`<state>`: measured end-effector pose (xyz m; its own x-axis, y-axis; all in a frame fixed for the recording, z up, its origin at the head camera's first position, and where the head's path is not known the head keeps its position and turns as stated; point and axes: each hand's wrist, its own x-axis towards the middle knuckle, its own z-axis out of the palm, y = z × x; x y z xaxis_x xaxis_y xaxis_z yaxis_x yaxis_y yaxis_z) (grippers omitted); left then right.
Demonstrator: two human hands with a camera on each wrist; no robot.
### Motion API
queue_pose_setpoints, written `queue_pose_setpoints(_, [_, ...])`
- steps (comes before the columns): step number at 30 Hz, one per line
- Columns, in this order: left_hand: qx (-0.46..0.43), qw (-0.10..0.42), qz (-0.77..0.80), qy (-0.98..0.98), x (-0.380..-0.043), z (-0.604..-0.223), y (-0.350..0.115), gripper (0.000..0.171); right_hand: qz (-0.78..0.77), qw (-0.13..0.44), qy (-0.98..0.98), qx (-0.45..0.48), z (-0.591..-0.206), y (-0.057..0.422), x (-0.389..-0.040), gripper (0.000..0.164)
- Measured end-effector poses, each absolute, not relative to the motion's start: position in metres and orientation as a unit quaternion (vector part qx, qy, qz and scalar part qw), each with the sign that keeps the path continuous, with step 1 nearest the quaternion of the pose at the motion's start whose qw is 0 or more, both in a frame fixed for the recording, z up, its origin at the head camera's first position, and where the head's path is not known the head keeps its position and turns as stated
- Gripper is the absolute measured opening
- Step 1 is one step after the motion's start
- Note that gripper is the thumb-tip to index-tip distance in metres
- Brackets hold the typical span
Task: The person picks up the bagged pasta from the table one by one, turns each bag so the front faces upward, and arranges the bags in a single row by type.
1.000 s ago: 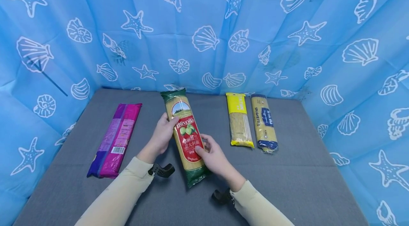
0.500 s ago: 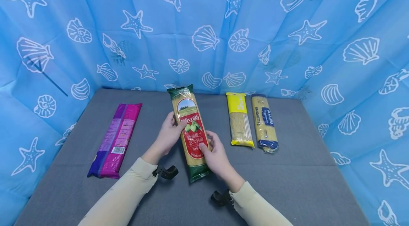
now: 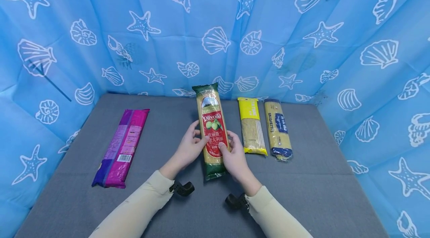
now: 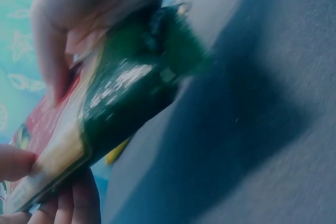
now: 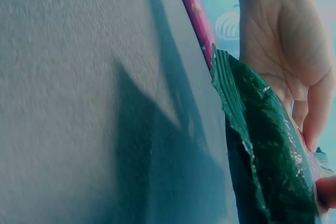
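Observation:
A spaghetti packet (image 3: 212, 118) with green ends and a red label is held up over the table between both hands, tilted slightly with its top leaning left. My left hand (image 3: 189, 147) grips its left edge, thumb on the front and fingers behind. On the lower right edge my right hand (image 3: 236, 155) holds it the same way, thumb over the label. The packet's green end (image 4: 131, 87) casts a shadow on the cloth in the left wrist view. In the right wrist view the crimped green end (image 5: 273, 145) shows close up.
On the grey table (image 3: 168, 208), a pink and purple packet (image 3: 122, 148) lies at the left. A yellow-ended noodle packet (image 3: 252, 127) and a blue-ended spaghetti packet (image 3: 278, 129) lie side by side at the right. A blue shell-patterned curtain (image 3: 215, 14) stands behind the table.
Both hands have carried the green-ended spaghetti packet to the right and slightly away, and it has turned more upright. The left hand has shifted lower along it. The other packets stay put.

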<state>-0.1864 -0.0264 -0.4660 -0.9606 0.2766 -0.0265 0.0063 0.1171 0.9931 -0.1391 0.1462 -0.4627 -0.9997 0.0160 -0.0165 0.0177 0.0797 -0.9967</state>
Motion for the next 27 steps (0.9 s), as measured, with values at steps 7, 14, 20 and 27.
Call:
queue_pose_setpoints(7, [0.128,0.108,0.623,0.764,-0.177,-0.474,-0.011,0.075,-0.685,-0.001,0.728,0.042,-0.449,0.154,-0.143,0.047])
queue_pose_setpoints(14, [0.143,0.136,0.601,0.775,-0.171,-0.485,0.006,0.08,-0.652,-0.027,0.751,0.102,-0.466,0.159,-0.16,0.044])
queue_pose_setpoints(20, [0.139,0.165,0.585,0.782,-0.172,-0.491,0.013,0.085,-0.627,-0.003,0.766,0.142,-0.468,0.161,-0.168,0.045])
queue_pose_setpoints(27, [0.141,0.19,0.596,0.767,-0.182,-0.492,0.015,0.091,-0.618,0.009,0.77,0.156,-0.473,0.165,-0.183,0.046])
